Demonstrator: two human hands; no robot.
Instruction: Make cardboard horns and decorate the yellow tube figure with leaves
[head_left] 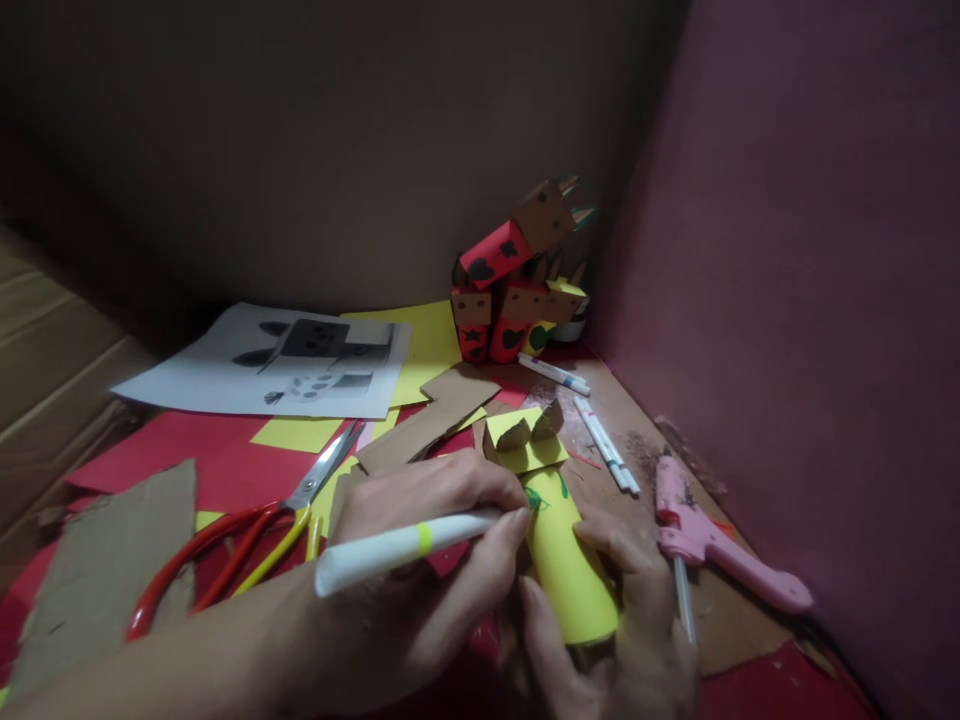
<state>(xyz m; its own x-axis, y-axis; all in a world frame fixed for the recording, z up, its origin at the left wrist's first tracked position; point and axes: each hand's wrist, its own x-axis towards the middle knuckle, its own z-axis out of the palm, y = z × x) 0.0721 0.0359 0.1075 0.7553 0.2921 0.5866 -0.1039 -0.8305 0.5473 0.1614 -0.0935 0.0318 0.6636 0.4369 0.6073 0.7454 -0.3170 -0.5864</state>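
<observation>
Yellow paper tube (pixel 568 570) with green marks (pixel 538 498) below brown corrugated ears (pixel 547 421).

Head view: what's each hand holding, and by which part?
Left hand: white marker, near its tip, between thumb and fingers. Right hand: yellow paper tube, by its sides, thumb on one, fingers on the other.

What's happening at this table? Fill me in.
A person's left hand holds a white marker with its writing end at the green marks near the top of a yellow tube. The right hand steadies the tube. Above it sits a yellow head with two cardboard ears. Scissors lie to the left, a pink glue gun to the right, and similar figures behind.
</observation>
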